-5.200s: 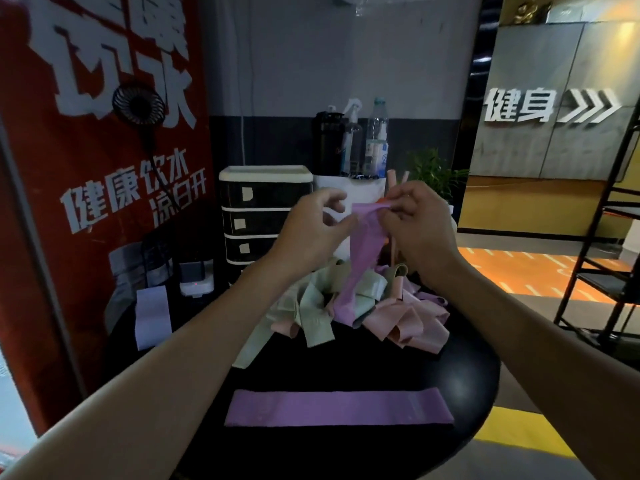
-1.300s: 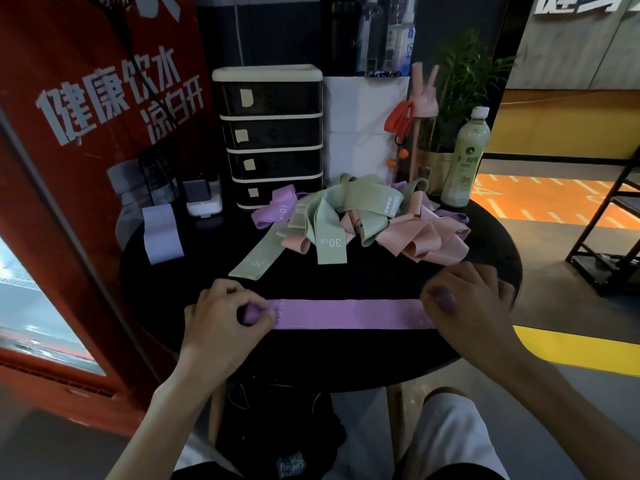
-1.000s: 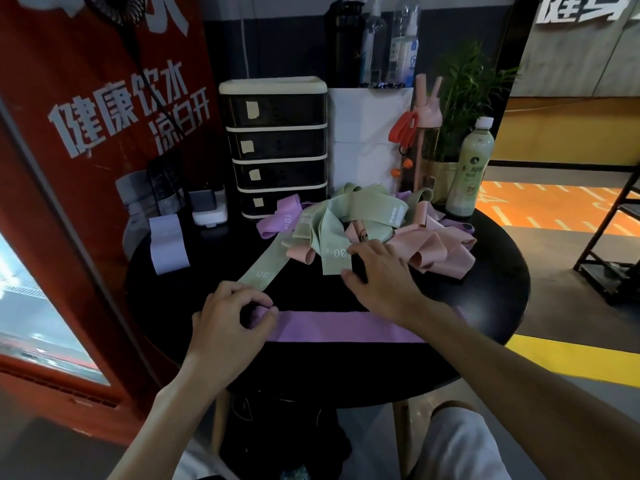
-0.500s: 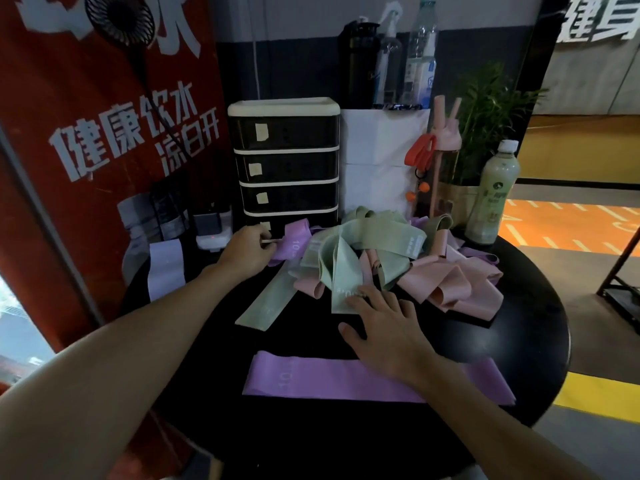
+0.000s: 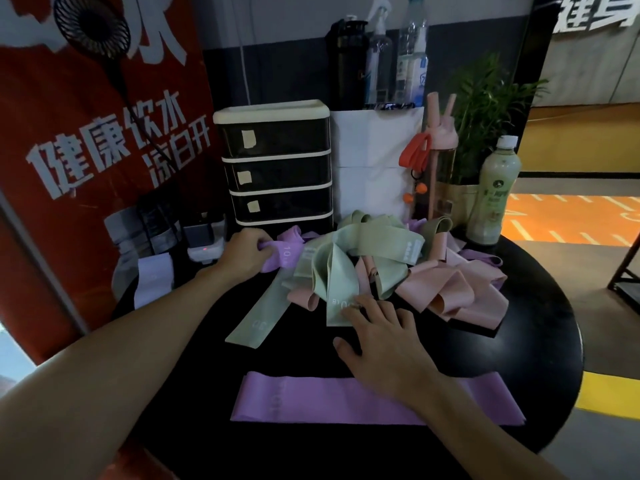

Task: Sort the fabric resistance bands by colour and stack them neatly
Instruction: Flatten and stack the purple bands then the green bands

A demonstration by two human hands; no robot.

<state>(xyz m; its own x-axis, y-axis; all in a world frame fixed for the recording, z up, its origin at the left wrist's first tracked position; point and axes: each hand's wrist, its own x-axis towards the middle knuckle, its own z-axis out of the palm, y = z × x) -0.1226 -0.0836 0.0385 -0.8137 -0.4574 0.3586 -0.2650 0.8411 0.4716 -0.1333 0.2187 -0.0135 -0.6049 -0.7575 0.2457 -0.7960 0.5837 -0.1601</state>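
Head view: you look down on a round black table (image 5: 536,323) that fills the lower centre of the frame. Both your forearms reach in from the bottom edge.
Left hand: your left hand (image 5: 247,252) sits at centre left. Its fingers are curled round the end of a purple band (image 5: 282,258) printed "10", at the left edge of the tangle.
Right hand: your right hand (image 5: 381,336) lies flat just below centre with fingers straight and spread, grasping nothing. Its fingertips press on the lower end of a green band (image 5: 337,289).
Tangle: green, pink and purple loops lie heaped together at the centre of the frame, toward the far side of the table.
Pink bands: the pink bands (image 5: 450,292) bunch at centre right, touching the green ones.
Green strip: one green strip (image 5: 258,320) trails down and left out of the heap, flat on the table between your hands.
Sorted band: a flat purple band (image 5: 311,398) stretches left to right at lower centre, and your right wrist crosses above it. You cannot tell whether it is more than one layer.
Behind the heap: a black drawer unit (image 5: 277,164) stands at upper centre with a white box (image 5: 374,161) just beside it. A pale green bottle (image 5: 493,195) stands at right.
Left side: a red banner (image 5: 69,150) fills the left of the frame. A pale lilac band (image 5: 152,278) lies at the table's left edge.
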